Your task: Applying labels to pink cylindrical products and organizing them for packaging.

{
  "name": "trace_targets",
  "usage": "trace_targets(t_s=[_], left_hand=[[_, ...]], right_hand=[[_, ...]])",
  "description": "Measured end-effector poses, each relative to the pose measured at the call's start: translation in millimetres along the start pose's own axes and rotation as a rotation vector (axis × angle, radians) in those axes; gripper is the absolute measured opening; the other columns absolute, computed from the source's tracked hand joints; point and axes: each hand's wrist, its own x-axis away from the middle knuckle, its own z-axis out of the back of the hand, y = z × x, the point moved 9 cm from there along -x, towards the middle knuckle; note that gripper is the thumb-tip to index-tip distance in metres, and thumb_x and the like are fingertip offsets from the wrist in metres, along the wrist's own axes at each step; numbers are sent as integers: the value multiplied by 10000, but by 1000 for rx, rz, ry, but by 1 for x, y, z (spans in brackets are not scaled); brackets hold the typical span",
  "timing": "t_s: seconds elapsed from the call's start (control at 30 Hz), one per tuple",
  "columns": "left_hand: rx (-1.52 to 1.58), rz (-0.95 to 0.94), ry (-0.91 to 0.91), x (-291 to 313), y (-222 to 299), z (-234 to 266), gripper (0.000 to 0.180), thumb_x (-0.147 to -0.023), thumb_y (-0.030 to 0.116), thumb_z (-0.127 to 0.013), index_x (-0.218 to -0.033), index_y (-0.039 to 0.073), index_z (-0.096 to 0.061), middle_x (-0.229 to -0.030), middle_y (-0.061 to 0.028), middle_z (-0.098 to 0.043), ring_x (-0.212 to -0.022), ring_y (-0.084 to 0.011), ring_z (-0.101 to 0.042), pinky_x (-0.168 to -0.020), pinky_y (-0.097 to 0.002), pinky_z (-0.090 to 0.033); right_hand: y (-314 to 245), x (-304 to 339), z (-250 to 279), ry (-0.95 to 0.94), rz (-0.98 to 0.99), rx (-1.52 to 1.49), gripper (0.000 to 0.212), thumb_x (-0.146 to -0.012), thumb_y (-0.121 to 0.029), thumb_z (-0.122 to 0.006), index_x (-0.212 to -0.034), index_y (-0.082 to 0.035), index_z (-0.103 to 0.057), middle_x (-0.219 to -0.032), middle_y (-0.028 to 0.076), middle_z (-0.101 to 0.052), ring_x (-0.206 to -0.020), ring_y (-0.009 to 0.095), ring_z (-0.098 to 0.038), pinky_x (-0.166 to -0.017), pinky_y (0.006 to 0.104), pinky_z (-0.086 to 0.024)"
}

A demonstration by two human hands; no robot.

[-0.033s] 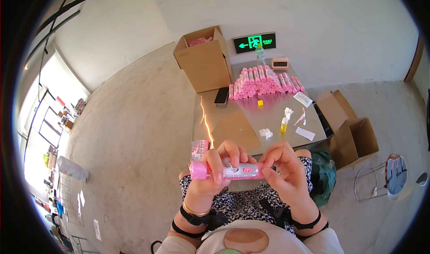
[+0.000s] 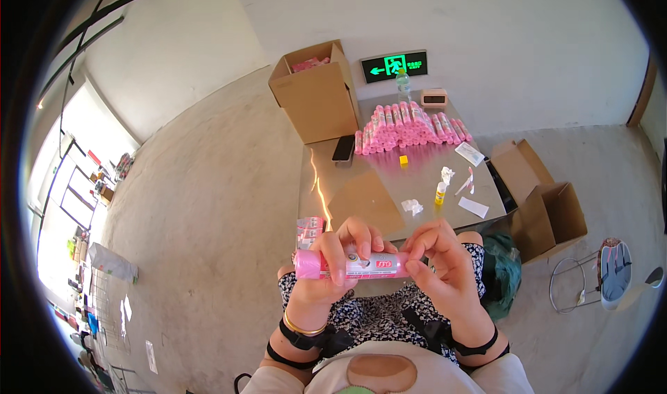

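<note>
A roll of pink plastic bags (image 2: 372, 274) with a printed paper band lies level between my hands, above my lap. My left hand (image 2: 326, 265) is closed around its left part, fingers over the top. At the roll's right end my right hand (image 2: 441, 262) pinches the edge with thumb and fingertips. Many similar rolls (image 2: 399, 126) are stacked in a pile at the far side of the metal table (image 2: 427, 171). Partly behind my left hand, a stack of pink and grey printed labels (image 2: 308, 233) shows at the table's near left corner.
A tall cardboard box (image 2: 316, 102) with pink contents stands at the far left. On the table are a phone (image 2: 343, 149), a glue stick (image 2: 440, 193), a yellow cube (image 2: 404, 160), crumpled paper (image 2: 413, 206) and a cardboard sheet (image 2: 367, 203). Right of it stand an open box (image 2: 549, 217) and a stool (image 2: 615, 276).
</note>
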Motion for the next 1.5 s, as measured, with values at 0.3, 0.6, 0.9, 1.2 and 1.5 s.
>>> trace_targets(t_s=[0.3, 0.6, 0.9, 1.2, 1.5], left_hand=[[16, -36, -12, 3, -1, -1, 158, -810, 70, -650, -775, 170, -532, -981, -89, -436, -1069, -256, -446, -982, -548, -394], [85, 42, 115, 2, -6, -1, 254, -734, -16, -639, -700, 188, -492, -926, -22, -416, -1026, -206, -435, -988, -484, -418], [169, 23, 87, 7, -11, 6, 228, -747, 1, -664, -746, 154, -495, -997, -77, -430, -1098, -261, -429, -996, -529, -380], [184, 22, 85, 7, -14, 8, 221, -742, -14, -630, -762, 149, -482, -1000, -68, -426, -1095, -250, -417, -1016, -530, -354], [116, 75, 139, 13, -13, 12, 262, -729, -3, -634, -943, 110, -535, -1132, -92, -455, -1141, -220, -425, -1001, -400, -348]], right_hand=[[1, 0, -3, 16, -7, -142, 142, -879, -19, -558, -1002, -11, -488, -1001, 61, -517, -910, 117, -543, -845, 256, -431], [1, 0, -6, 3, -90, -192, 101, -901, -29, -525, -991, -3, -488, -953, 50, -542, -904, 94, -540, -810, 241, -434], [12, -3, -2, 2, -114, -244, 119, -870, 34, -532, -971, -10, -487, -957, 48, -540, -893, 90, -539, -830, 250, -435], [20, -1, -7, 41, -78, -283, 42, -918, -19, -488, -959, -12, -490, -966, 63, -536, -886, 108, -538, -820, 255, -435], [17, -1, -3, 48, -91, -286, 165, -892, -52, -572, -1003, -4, -459, -944, 78, -533, -833, 146, -579, -719, 271, -484]])
